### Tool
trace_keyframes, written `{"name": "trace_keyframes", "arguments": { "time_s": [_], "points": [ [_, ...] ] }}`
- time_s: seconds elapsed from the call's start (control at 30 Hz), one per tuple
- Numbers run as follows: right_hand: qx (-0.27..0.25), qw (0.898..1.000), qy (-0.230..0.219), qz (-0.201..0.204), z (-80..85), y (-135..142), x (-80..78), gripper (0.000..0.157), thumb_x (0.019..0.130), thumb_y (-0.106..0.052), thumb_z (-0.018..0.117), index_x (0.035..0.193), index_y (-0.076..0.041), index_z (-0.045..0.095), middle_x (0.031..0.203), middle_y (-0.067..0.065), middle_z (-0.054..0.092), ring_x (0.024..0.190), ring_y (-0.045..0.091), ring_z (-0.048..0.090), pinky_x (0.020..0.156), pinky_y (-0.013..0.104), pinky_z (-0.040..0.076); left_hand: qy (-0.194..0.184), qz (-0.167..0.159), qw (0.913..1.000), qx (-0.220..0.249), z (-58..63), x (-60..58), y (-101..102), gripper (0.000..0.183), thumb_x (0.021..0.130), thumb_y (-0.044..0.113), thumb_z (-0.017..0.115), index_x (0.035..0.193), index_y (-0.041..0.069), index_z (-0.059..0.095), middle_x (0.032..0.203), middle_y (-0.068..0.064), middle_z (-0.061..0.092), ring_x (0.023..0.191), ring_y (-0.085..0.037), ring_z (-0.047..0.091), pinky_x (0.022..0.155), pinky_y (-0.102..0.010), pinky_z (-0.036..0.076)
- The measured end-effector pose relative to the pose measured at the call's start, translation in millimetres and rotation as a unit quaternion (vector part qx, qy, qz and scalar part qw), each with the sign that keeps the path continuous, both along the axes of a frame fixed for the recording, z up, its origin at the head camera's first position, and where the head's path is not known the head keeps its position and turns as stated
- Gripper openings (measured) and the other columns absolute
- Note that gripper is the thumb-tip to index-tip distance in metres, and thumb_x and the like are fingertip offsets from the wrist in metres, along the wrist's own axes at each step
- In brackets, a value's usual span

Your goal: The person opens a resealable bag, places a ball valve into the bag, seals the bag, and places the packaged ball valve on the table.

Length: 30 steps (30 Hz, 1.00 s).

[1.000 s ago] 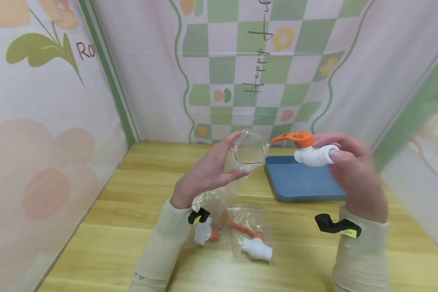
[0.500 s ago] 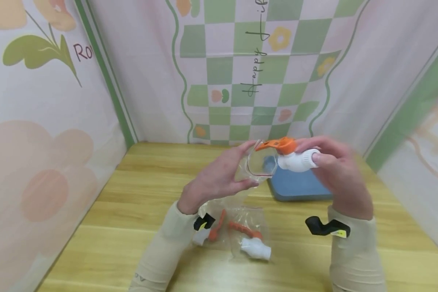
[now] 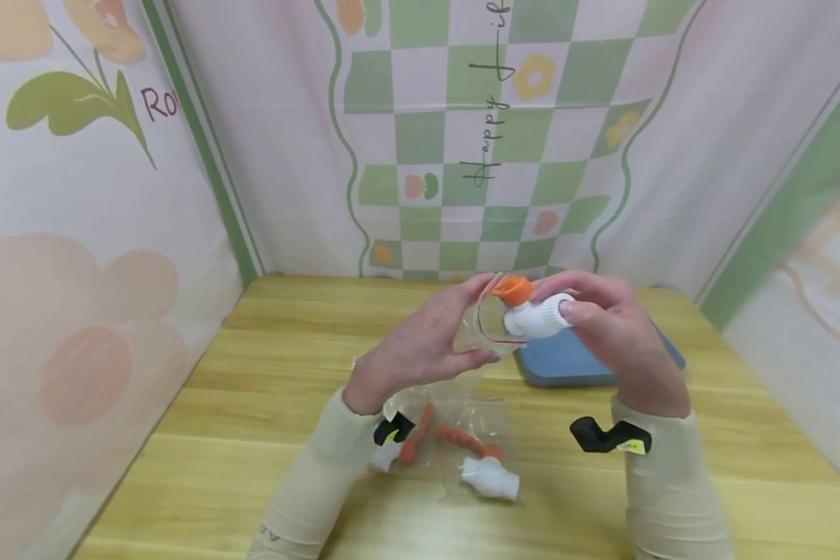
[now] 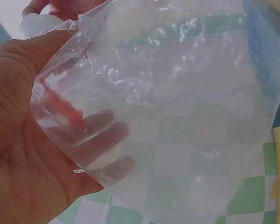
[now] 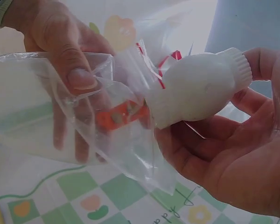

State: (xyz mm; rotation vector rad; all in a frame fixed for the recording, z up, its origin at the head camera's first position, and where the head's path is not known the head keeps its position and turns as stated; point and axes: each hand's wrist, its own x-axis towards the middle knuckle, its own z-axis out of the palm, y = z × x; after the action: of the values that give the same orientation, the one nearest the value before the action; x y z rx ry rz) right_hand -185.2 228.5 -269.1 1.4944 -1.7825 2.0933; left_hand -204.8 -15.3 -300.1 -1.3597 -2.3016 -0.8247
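Observation:
My left hand [image 3: 423,330] holds a clear zip bag [image 4: 177,93] by its mouth, thumb and fingers spread round the opening. My right hand [image 3: 619,334] grips a white ball valve [image 5: 200,88] by its ribbed end, and the valve's orange handle [image 5: 123,114] lies inside the bag. The other end of the valve is at the bag's mouth, by the red zip line. On the table below, two more valves lie in clear bags: a bagged valve [image 3: 490,476] in the middle and another bagged valve [image 3: 386,453] to its left, partly behind the left wrist.
Behind the right hand a blue tray [image 3: 560,362] sits on the wooden table [image 3: 252,435], partly hidden by that hand. A patterned cloth [image 3: 430,132] hangs at the back, with cloth walls on both sides.
My right hand has moved left with the ball valve, and its handle has gone into the bag's mouth. My left hand has shifted slightly right and down with the bag.

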Motion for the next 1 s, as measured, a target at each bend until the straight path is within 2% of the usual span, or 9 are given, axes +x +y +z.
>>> {"name": "trace_keyframes", "arguments": {
  "time_s": [0.23, 0.4, 0.6, 0.77, 0.9, 1.0],
  "points": [
    [0.082, 0.995, -0.032, -0.047, -0.5, -5.5, 0.7, 0.033, 0.097, 0.008, 0.038, 0.112, -0.003, 0.065, 0.11, 0.005, 0.066, 0.092, 0.017, 0.062, 0.079, 0.023, 0.053, 0.002, 0.012, 0.9999, -0.002, -1.6, 1.3, 1.2, 0.09, 0.084, 0.034, 0.078, 0.15, 0.004, 0.026, 0.14, -0.007, 0.05, 0.123, -0.018, 0.05, 0.108, -0.03, 0.041],
    [0.146, 0.983, -0.053, -0.095, -0.1, -7.9, 3.3, 0.026, 0.099, 0.001, 0.044, 0.109, -0.007, 0.066, 0.112, 0.002, 0.066, 0.097, 0.016, 0.06, 0.081, 0.024, 0.051, 0.003, 0.022, 0.9998, 0.001, -3.0, 2.0, 4.2, 0.088, 0.084, 0.036, 0.078, 0.149, 0.004, 0.028, 0.138, -0.007, 0.052, 0.12, -0.017, 0.051, 0.106, -0.029, 0.043],
    [0.199, 0.971, -0.043, -0.128, 0.1, -11.5, 5.0, 0.02, 0.099, -0.004, 0.049, 0.11, -0.007, 0.066, 0.107, 0.001, 0.067, 0.091, 0.016, 0.063, 0.077, 0.025, 0.052, 0.032, 0.019, 0.9991, 0.021, -3.5, 3.3, 6.2, 0.084, 0.084, 0.037, 0.078, 0.146, 0.002, 0.034, 0.135, -0.009, 0.054, 0.12, -0.017, 0.054, 0.106, -0.027, 0.044],
    [0.176, 0.971, 0.004, -0.163, -4.0, -15.8, 1.8, 0.023, 0.097, 0.002, 0.05, 0.11, -0.008, 0.067, 0.11, -0.002, 0.067, 0.095, 0.012, 0.062, 0.073, 0.021, 0.052, 0.047, 0.014, 0.998, 0.041, -3.8, 5.1, 8.2, 0.074, 0.084, 0.035, 0.078, 0.139, 0.001, 0.042, 0.13, -0.008, 0.058, 0.111, -0.014, 0.058, 0.098, -0.019, 0.046],
    [0.142, 0.971, 0.035, -0.189, -6.3, -23.0, 3.5, 0.02, 0.096, 0.004, 0.052, 0.111, 0.001, 0.065, 0.11, -0.004, 0.068, 0.093, 0.009, 0.063, 0.07, 0.018, 0.052, 0.051, 0.006, 0.9966, 0.064, -3.3, 6.2, 9.3, 0.07, 0.083, 0.031, 0.08, 0.135, 0.002, 0.044, 0.127, -0.008, 0.059, 0.108, -0.013, 0.059, 0.097, -0.016, 0.047],
    [0.131, 0.96, 0.074, -0.237, -6.9, -29.4, 8.7, 0.018, 0.096, 0.002, 0.055, 0.112, 0.004, 0.064, 0.108, -0.009, 0.067, 0.088, 0.006, 0.064, 0.071, 0.016, 0.052, 0.052, 0.01, 0.9946, 0.09, -3.1, 6.6, 8.7, 0.067, 0.081, 0.026, 0.082, 0.132, 0.001, 0.046, 0.124, -0.009, 0.06, 0.104, -0.014, 0.061, 0.094, -0.016, 0.048]
  ]
}}
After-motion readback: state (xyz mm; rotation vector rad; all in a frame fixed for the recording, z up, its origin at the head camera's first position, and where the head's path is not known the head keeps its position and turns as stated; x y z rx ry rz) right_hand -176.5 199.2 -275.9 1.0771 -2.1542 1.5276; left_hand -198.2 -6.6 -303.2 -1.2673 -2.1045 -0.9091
